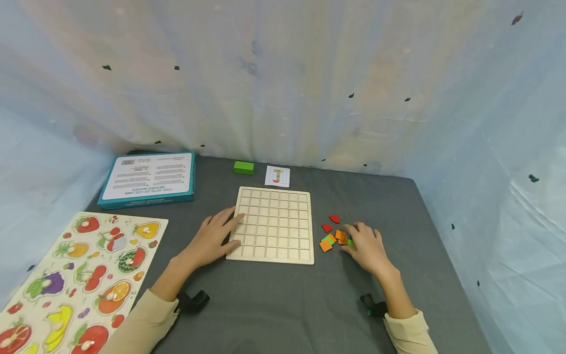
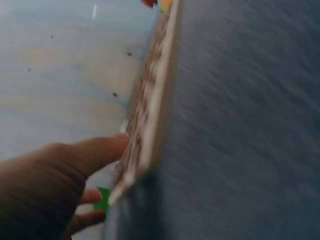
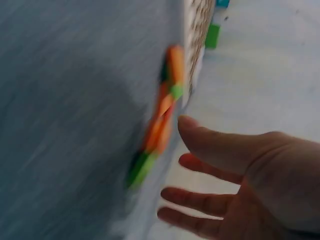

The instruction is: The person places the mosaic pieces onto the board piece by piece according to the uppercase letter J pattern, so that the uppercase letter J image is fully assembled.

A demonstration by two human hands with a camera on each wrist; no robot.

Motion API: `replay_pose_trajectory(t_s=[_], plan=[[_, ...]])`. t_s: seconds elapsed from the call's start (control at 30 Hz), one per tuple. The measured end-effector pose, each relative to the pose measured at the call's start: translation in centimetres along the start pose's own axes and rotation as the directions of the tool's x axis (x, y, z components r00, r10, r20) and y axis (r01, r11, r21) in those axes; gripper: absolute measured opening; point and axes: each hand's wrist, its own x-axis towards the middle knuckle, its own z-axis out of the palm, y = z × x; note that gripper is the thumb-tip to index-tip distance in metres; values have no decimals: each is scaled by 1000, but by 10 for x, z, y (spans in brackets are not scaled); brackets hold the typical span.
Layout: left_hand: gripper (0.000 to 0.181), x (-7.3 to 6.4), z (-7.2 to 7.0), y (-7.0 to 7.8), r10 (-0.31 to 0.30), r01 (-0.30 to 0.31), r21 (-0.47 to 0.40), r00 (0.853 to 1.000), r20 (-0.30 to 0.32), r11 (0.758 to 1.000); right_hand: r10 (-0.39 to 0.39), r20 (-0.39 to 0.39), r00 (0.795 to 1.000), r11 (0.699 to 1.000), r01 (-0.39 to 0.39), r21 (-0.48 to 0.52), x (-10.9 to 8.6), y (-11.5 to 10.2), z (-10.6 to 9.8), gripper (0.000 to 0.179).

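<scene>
A pale wooden grid board (image 1: 274, 225) lies flat on the dark cloth. My left hand (image 1: 213, 239) rests at its left edge, thumb and fingers spread and touching the rim; the left wrist view shows the thumb (image 2: 102, 150) against the board's side. To the right of the board lie small flat pieces: red ones (image 1: 334, 219), orange squares (image 1: 325, 245) and green ones (image 1: 351, 243). My right hand (image 1: 368, 248) hovers over the right end of this group with parted fingers. In the right wrist view nothing sits between the thumb (image 3: 215, 142) and fingers.
Behind the board are a green block (image 1: 244, 168) and a small card (image 1: 277, 176) with a coloured J-shaped pattern. At left lie a teal box (image 1: 148, 179) and a fruit puzzle board (image 1: 106, 236). A pale curtain (image 1: 283, 98) hangs behind the table.
</scene>
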Motion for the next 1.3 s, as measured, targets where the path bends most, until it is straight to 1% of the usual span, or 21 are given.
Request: replay_pose_trajectory(t_s=[0.07, 0.13, 0.23, 0.33, 0.4, 0.47, 0.6, 0.77, 0.93, 1.0, 1.07, 1.1, 1.17, 1.23, 1.27, 1.3], plan=[[69, -3, 6, -9, 37, -37, -50, 999, -7, 998, 6, -3, 1000, 997, -6, 73, -1, 12, 3, 51], [68, -5, 11, -15, 65, -67, -94, 998, -26, 993, 7, -7, 1000, 988, -6, 154, -1, 23, 7, 47], [71, -8, 18, -23, 96, -104, -144, 994, -62, 984, -13, -27, 1000, 958, 20, 286, 3, 34, 12, 44], [75, -11, 23, -28, 101, -118, -221, 991, -86, 968, -52, -35, 998, 933, 61, 356, 10, 37, 15, 42], [77, -12, 25, -30, 96, -119, -260, 991, -97, 958, -79, -30, 996, 927, 84, 365, 17, 36, 18, 39], [79, -13, 25, -30, 92, -116, -287, 991, -96, 951, -91, -19, 996, 932, 92, 352, 22, 34, 19, 36], [79, -12, 25, -29, 104, -125, -282, 991, -87, 951, -91, -12, 996, 943, 90, 321, 30, 30, 21, 28], [80, -13, 25, -28, 102, -119, -269, 992, -79, 956, -78, -17, 997, 945, 79, 318, 36, 30, 23, 22], [80, -13, 23, -27, 104, -120, -262, 992, -74, 957, -62, -54, 997, 960, 75, 271, 42, 27, 22, 20], [81, -12, 23, -27, 105, -120, -262, 992, -73, 958, -55, -65, 996, 955, 71, 286, 47, 25, 19, 21], [81, -13, 23, -27, 102, -117, -262, 992, -70, 958, -63, -66, 996, 936, 82, 343, 56, 21, 18, 23], [81, -13, 24, -27, 101, -116, -262, 992, -69, 958, -69, -58, 996, 918, 86, 386, 62, 18, 18, 24], [82, -13, 24, -28, 95, -109, -267, 993, -66, 958, -96, -32, 995, 874, 100, 475, 76, 10, 18, 27], [82, -13, 24, -28, 89, -103, -268, 994, -62, 958, -142, -7, 990, 827, 122, 548, 92, 0, 20, 28], [81, -13, 24, -28, 85, -98, -269, 995, -59, 958, -167, 4, 986, 805, 134, 579, 100, -6, 22, 29], [81, -13, 24, -29, 83, -95, -268, 995, -56, 959, -190, 21, 981, 784, 139, 605, 106, -17, 18, 29]])
